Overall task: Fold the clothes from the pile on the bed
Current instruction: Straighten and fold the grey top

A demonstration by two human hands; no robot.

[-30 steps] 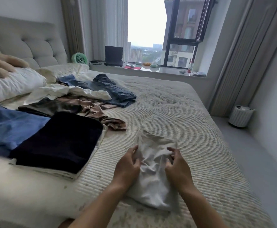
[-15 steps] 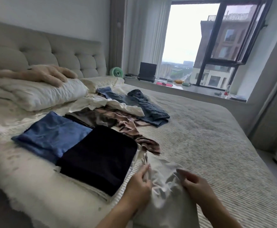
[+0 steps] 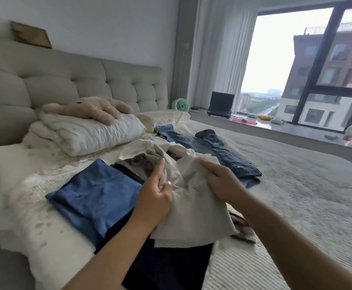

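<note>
Both hands hold folded off-white garment above folded stack on bed. Left hand grip clamped on garment's left edge, thumb on top. Right hand grip clamped on garment's upper right edge. Garment overlaps dark navy folded piece; blue folded piece lies just beside, to left. Unfolded pile farther up bed: jeans, white and brown items. Plush toy rests on folded quilt near headboard.
</note>
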